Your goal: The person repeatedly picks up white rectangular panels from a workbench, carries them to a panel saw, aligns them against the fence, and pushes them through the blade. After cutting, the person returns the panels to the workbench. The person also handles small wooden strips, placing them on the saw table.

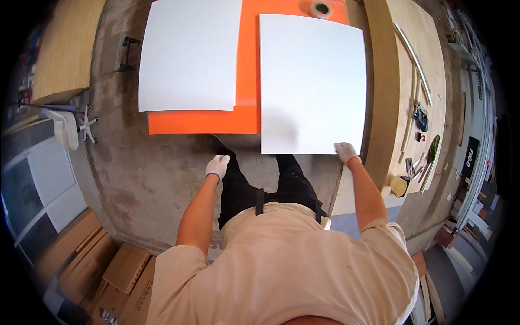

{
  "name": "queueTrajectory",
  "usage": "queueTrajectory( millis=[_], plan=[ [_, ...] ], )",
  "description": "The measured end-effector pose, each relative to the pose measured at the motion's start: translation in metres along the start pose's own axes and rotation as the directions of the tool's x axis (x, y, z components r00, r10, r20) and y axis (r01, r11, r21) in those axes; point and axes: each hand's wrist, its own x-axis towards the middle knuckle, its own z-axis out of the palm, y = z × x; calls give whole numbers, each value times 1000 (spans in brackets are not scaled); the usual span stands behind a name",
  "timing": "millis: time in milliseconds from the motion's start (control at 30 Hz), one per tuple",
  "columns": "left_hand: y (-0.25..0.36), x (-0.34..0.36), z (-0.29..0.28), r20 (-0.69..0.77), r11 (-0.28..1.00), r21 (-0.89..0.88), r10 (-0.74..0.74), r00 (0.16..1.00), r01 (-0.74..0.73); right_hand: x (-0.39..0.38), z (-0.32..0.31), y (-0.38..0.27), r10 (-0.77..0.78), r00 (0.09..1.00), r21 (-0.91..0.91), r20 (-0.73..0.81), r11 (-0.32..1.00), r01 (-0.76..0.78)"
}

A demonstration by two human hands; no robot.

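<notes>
My left hand, in a white glove with a blue cuff, hangs over my left thigh, away from the boards, fingers curled with nothing visible in them. My right hand, gloved with an orange cuff, grips the lower right corner of a white sheet. This sheet lies over the right part of a bright orange surface. A second white sheet covers its left part, leaving an orange strip at the front. A roll of tape sits at the back, beyond the right sheet.
A plywood bench at right holds long strips, tools and a yellow object. Wooden board and white chair stand at left. Cardboard boxes lie at lower left. My legs stand on concrete floor.
</notes>
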Motion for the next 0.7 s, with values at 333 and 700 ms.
queueTrajectory(
  millis=[333,700],
  plan=[
    [-196,203,-204,-207,994,-96,-73,976,54,21,255,-353,-199,978,273,56,946,177],
    [-243,425,-391,-540,920,-369,-96,837,-133,101,350,-470,102,958,373,-269,928,7]
  ],
)
